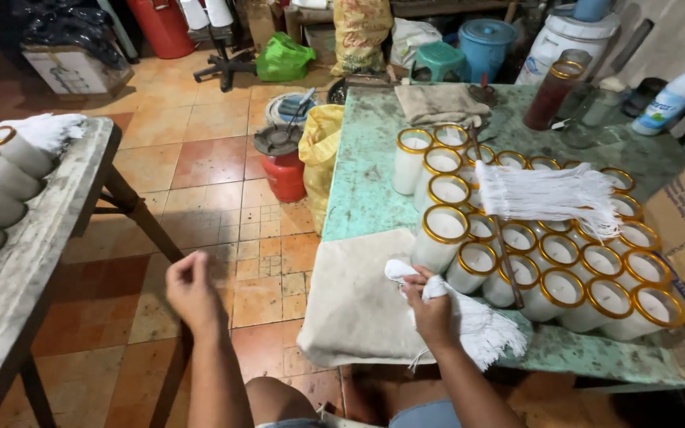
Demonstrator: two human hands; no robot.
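- Right hand point(431, 307) nearest: fingers clenched around a bundle of white wicks point(469, 321), resting on the cloth point(354, 305) at the green surface point(374, 158) edge.
- Left hand point(192, 289) loosely curled, holding nothing, over the tiled floor point(216, 166).
- Gold-rimmed candle glasses point(560, 269) clustered just beside the bundle.

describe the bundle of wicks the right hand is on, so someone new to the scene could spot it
Start at the worn green table covered with white candles in gold-rimmed glass jars. At its near edge lies a beige cloth; the right hand grips a bundle of white string wicks beside it. Unlike the other white bundle, which lies across the jars, this one is held.
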